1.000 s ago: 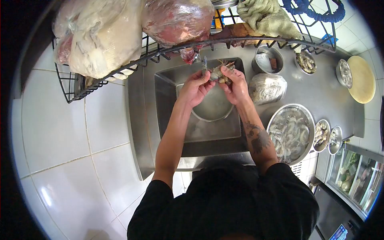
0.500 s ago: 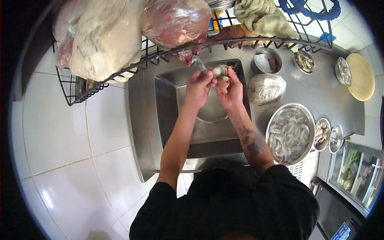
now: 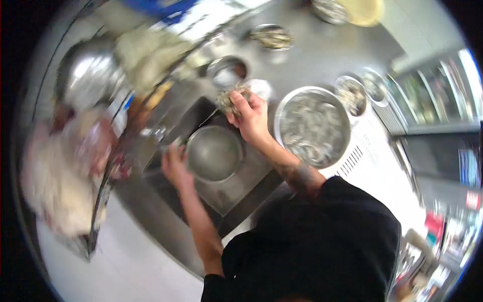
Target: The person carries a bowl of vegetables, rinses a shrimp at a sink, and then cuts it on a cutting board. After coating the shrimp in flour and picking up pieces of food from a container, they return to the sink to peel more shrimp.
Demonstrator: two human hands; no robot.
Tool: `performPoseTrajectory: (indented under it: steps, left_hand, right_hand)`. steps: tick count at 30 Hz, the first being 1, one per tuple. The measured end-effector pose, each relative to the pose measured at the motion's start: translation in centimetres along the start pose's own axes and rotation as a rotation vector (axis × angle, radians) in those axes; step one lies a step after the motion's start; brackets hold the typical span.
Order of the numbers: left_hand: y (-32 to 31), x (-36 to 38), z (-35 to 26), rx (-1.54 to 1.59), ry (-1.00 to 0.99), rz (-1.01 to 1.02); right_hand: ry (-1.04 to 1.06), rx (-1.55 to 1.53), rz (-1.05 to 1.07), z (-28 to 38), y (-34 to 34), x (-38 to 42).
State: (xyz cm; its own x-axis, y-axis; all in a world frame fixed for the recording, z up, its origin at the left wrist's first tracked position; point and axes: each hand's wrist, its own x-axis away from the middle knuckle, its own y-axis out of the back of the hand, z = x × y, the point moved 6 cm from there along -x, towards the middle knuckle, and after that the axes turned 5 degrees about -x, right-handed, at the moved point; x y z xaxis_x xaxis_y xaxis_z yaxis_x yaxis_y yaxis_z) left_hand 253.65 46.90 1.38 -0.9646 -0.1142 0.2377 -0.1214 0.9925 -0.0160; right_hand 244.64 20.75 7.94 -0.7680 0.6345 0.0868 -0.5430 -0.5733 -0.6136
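Note:
My right hand point(image 3: 250, 115) is closed around a greyish clump of shrimp pieces point(image 3: 232, 99), above the back right corner of the sink, near a small steel bowl point(image 3: 221, 74). On the left side of the sink point(image 3: 254, 194) my left hand point(image 3: 176, 163) is smeared by motion, and what its fingers hold, if anything, cannot be made out. Between the hands a round steel bowl point(image 3: 215, 153) sits in the sink. To the right stands a large bowl of shrimp point(image 3: 313, 126) in liquid.
Two small bowls point(image 3: 351, 96) point(image 3: 375, 86) stand beyond the large one. Farther back are a bowl of shrimp pieces point(image 3: 272, 38), another bowl point(image 3: 329, 11) and a yellowish round lid point(image 3: 362, 10). A wire rack point(image 3: 103, 186) with wrapped meat point(image 3: 65, 171) hangs at left.
The view has turned and swung right. My hands, together over the sink before, are now apart: the right one has moved toward the counter with the clump, the left one stays over the sink.

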Motion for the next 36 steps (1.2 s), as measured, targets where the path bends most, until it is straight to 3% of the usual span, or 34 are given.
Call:
performPoseTrajectory:
  steps: [3, 5, 7, 8, 9, 12, 14, 16, 17, 19, 20, 21, 22, 23, 24, 25, 26, 29, 36]
  left_hand:
    - [2.0, -3.5, 3.7, -0.047, 0.194, 0.077]
    - [3.3, -6.7, 6.2, -0.096, 0.184, 0.147]
    - [3.2, -8.9, 6.9, -0.146, 0.168, 0.203]
    - [2.7, -9.8, 7.0, -0.15, 0.198, 0.262]
    - [2.6, -10.2, 7.3, -0.152, 0.23, 0.303]
    - [2.1, -13.1, 8.2, -0.127, 0.222, 0.371]
    - [1.9, -13.9, 7.8, -0.179, 0.195, 0.38]
    - [1.9, -15.0, 8.1, -0.171, 0.23, 0.349]
    - [2.2, -15.7, 8.6, -0.178, 0.246, 0.318]
    - [3.3, -15.3, 8.1, -0.194, 0.268, 0.277]
    - [3.3, -14.9, 8.1, -0.191, 0.247, 0.287]
    - [2.2, -14.3, 8.4, -0.186, 0.227, 0.321]
    - [1.8, -13.2, 8.1, -0.173, 0.242, 0.343]
    - [1.6, -12.5, 8.4, -0.192, 0.258, 0.33]
    - [1.3, -11.9, 9.1, -0.214, 0.273, 0.323]
    - [1.4, -11.3, 10.0, -0.175, 0.266, 0.356]
    - [1.3, -10.7, 10.7, -0.131, 0.252, 0.376]
    - [1.8, -8.4, 10.2, -0.243, 0.248, 0.431]
    - [4.7, -8.0, 11.7, -0.196, 0.342, 0.344]
  right_hand:
    - [0.253, 0.463, -0.221, 8.7, 8.2, -3.0]
    - [0.327, 0.509, -0.34, 11.9, 15.2, -5.5]
    - [0.364, 0.983, -0.537, 17.3, 20.0, -5.2]
    - [0.443, 1.106, -0.597, 17.7, 26.9, -7.0]
    - [0.331, 1.247, -0.656, 19.8, 27.7, -6.1]
    - [0.198, 1.548, -0.602, 20.5, 34.9, -7.7]
    - [-0.022, 2.039, -0.184, 16.9, 43.6, -11.1]
    - [-0.028, 2.148, 0.131, 15.3, 44.3, -11.0]
    - [0.042, 2.313, 0.144, 15.3, 43.4, -10.8]
    - [0.055, 2.15, -0.224, 16.9, 37.9, -9.8]
    - [0.299, 2.011, -0.071, 16.9, 33.7, -9.1]
    - [0.209, 1.614, -0.143, 16.2, 28.3, -7.7]
    - [0.158, 1.407, -0.159, 15.3, 20.1, -5.1]
    - [0.211, 1.158, -0.012, 12.7, 18.9, -5.1]
    - [0.129, 0.956, 0.134, 11.2, 13.5, -3.1]
    - [0.087, 0.968, 0.222, 9.8, 9.9, -1.5]
    - [0.045, 0.548, 0.308, 7.4, 7.2, -0.4]
    - [-0.002, 0.335, 0.459, 5.6, 0.3, 1.6]
    - [0.01, 0.145, 0.548, 4.8, -3.4, 2.5]
